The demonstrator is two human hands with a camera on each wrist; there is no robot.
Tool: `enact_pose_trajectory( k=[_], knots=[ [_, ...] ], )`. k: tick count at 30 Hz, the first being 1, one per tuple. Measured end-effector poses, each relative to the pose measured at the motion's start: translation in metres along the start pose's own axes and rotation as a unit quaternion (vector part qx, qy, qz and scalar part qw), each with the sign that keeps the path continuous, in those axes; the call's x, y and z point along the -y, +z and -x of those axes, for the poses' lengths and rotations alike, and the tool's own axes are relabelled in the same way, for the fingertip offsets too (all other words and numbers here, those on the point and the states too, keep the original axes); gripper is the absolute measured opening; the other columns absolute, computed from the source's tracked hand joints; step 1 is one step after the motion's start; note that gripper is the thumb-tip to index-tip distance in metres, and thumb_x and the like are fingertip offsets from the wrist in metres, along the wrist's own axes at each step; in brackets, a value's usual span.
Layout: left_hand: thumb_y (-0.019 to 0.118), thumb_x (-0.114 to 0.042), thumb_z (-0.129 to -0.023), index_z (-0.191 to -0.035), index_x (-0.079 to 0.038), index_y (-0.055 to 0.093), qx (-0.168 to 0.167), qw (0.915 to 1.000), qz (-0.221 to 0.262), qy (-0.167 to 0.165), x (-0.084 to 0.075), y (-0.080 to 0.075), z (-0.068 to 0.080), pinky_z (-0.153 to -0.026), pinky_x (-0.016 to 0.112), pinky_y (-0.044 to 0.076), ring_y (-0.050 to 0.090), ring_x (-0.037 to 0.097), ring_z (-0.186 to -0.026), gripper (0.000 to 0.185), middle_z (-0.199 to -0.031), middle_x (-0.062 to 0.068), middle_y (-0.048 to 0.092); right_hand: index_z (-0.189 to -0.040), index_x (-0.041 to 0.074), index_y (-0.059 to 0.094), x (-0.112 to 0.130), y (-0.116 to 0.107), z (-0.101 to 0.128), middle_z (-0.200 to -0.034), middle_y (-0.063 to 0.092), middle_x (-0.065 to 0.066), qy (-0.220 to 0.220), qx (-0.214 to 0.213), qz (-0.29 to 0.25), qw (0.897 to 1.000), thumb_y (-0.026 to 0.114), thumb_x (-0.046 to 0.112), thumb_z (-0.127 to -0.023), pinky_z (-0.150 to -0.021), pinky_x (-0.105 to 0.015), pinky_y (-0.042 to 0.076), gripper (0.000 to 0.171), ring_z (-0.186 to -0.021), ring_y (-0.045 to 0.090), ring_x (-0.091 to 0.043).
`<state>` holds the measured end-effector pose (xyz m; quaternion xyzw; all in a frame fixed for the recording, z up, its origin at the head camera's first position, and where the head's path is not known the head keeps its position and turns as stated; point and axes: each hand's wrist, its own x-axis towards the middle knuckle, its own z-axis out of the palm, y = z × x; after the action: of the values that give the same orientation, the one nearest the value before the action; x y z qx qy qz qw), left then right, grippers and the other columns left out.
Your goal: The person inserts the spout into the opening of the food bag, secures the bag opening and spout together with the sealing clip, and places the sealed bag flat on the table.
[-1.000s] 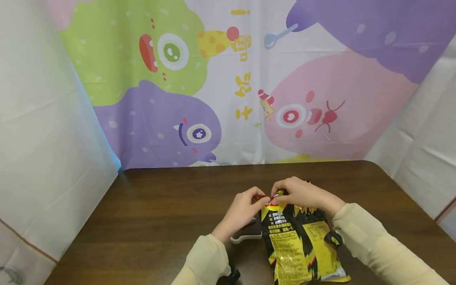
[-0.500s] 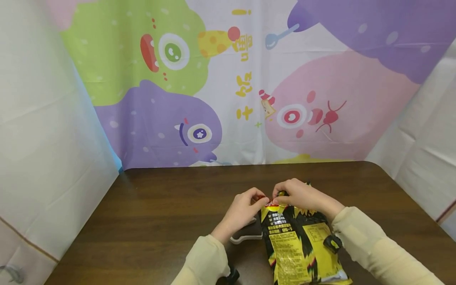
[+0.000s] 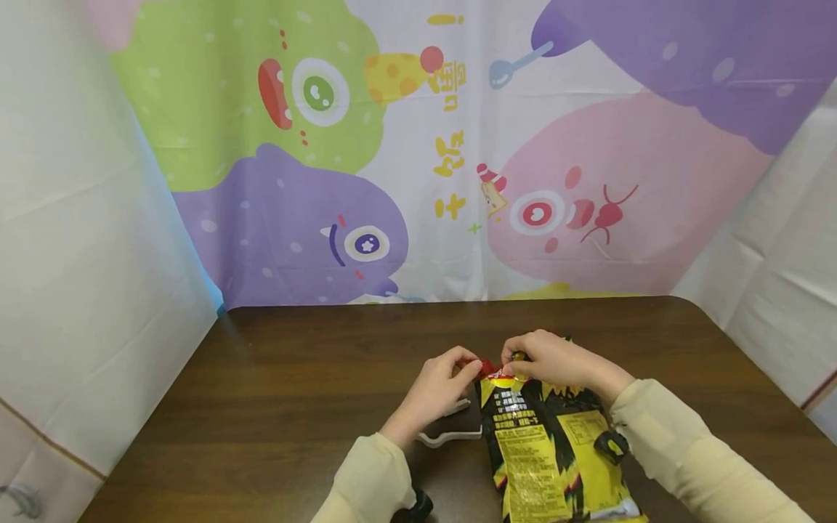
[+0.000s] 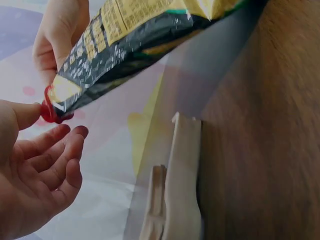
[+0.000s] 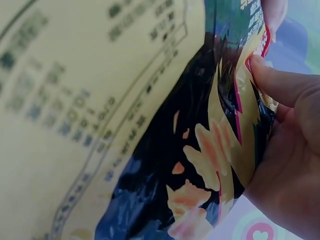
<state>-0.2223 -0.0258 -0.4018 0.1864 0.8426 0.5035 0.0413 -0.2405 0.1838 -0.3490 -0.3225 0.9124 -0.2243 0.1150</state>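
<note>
A black and yellow snack bag (image 3: 532, 450), printed with text and pictures of snack pieces, lies back side up; its far end is raised. My right hand (image 3: 552, 357) pinches that far end, thumb on the near side, as the right wrist view (image 5: 292, 130) shows. At the bag's far left corner is a small red loop (image 4: 48, 107). My left hand (image 3: 434, 385) has its thumb against this loop, with the index fingertip close to its other side; the remaining fingers are loosely bent.
Beneath my left forearm lies a dark object with a pale wavy edge (image 3: 451, 437); the left wrist view shows it as long pale pieces (image 4: 182, 175). The brown table (image 3: 294, 407) ends at a cartoon-printed curtain (image 3: 445, 254). White cloth walls (image 3: 85, 218) stand at both sides.
My left hand has moved slightly left, and the red at the bag's corner now shows beside its fingertips. My right hand and the bag have barely moved.
</note>
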Motion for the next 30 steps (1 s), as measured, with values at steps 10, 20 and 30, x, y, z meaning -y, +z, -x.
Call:
enact_pose_trajectory(
  k=[10,20,30],
  knots=[
    [0.051,-0.031,-0.093,-0.106,-0.012,0.058,-0.031,0.9993,-0.02,0.002,0.02,-0.011,0.005,-0.058,0.025,0.047,0.061,0.026,-0.065,0.024,-0.086,0.005,0.061,-0.086,0.02,0.057,-0.002,-0.001,0.001,-0.075,0.057,0.009,0.001,0.01,-0.012,1.0,0.053,0.033,-0.09,-0.055,-0.025,0.042,0.014,-0.052,0.047,-0.008],
    [0.057,-0.025,-0.089,-0.095,-0.014,0.062,-0.053,0.9948,-0.084,0.018,0.032,-0.02,0.013,-0.071,0.027,0.043,0.056,0.017,-0.08,0.014,-0.088,-0.003,0.059,-0.086,0.02,0.056,-0.003,-0.002,0.003,-0.074,0.057,0.009,0.008,0.009,-0.02,1.0,0.053,0.038,-0.089,-0.053,-0.025,0.04,0.018,-0.048,0.042,-0.008],
    [0.063,-0.022,-0.084,-0.089,-0.015,0.062,-0.023,0.9901,-0.137,0.015,0.042,-0.029,0.021,-0.078,0.033,0.041,0.053,0.022,-0.09,0.009,-0.093,0.003,0.056,-0.086,0.02,0.057,-0.003,-0.002,0.004,-0.075,0.058,0.008,0.011,0.008,-0.022,1.0,0.055,0.035,-0.089,-0.054,-0.025,0.04,0.015,-0.047,0.041,-0.008]
  ],
)
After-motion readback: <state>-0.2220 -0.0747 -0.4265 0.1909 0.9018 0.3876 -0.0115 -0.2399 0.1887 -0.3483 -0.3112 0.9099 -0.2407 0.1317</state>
